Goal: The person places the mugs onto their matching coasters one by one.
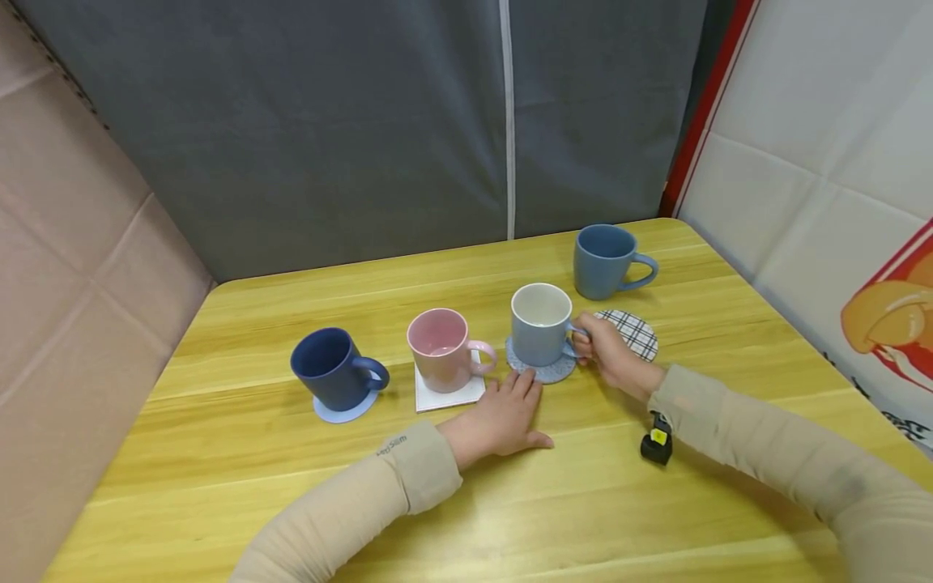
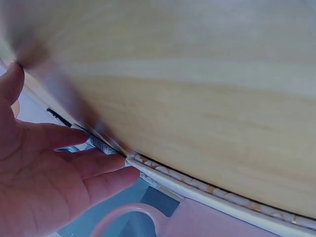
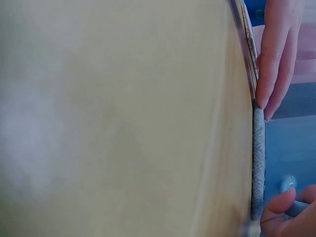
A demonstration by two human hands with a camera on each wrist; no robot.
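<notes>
A light blue mug (image 1: 539,328) with a pale inside stands on a round grey-blue coaster (image 1: 551,372). My right hand (image 1: 607,350) grips its handle, seen closely in the right wrist view, where thumb and fingers (image 3: 284,210) close round it. With fingers stretched out, my left hand (image 1: 508,414) touches the near edge of that coaster. Just left of these fingers is a pink mug (image 1: 441,356) on a square white coaster (image 1: 446,398). The left wrist view shows the left palm (image 2: 44,173) with its fingers apart, beside the pink handle (image 2: 129,210).
A dark blue mug (image 1: 331,371) sits on a round pale blue coaster (image 1: 342,415) at the left. Behind the right hand lies a round plaid coaster (image 1: 632,332). A blue-grey mug (image 1: 603,263) stands on the wooden table (image 1: 583,502) near its back right corner.
</notes>
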